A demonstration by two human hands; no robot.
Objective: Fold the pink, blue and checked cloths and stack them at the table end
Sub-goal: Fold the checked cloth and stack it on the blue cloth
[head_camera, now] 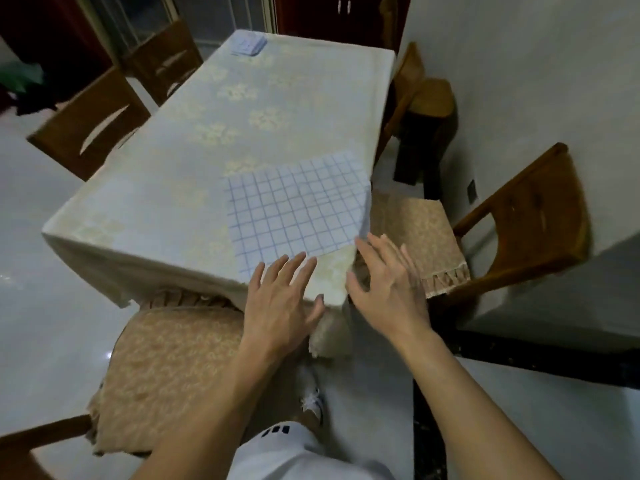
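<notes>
A white cloth with a blue checked grid [298,206] lies spread flat near the table's near right corner, its right edge hanging slightly over the table side. My left hand [280,299] hovers with fingers spread just short of the cloth's near edge. My right hand [388,289] is open beside the table corner, fingertips close to the cloth's near right corner. Neither hand holds anything. At the far end of the table sits a small stack of folded cloths [248,43], pale blue on top.
The table [173,161] is covered by a pale floral tablecloth. Wooden chairs with tan cushions stand around it: one close at the near left [166,368], one at the right [415,230], others along the left side. A wall runs along the right.
</notes>
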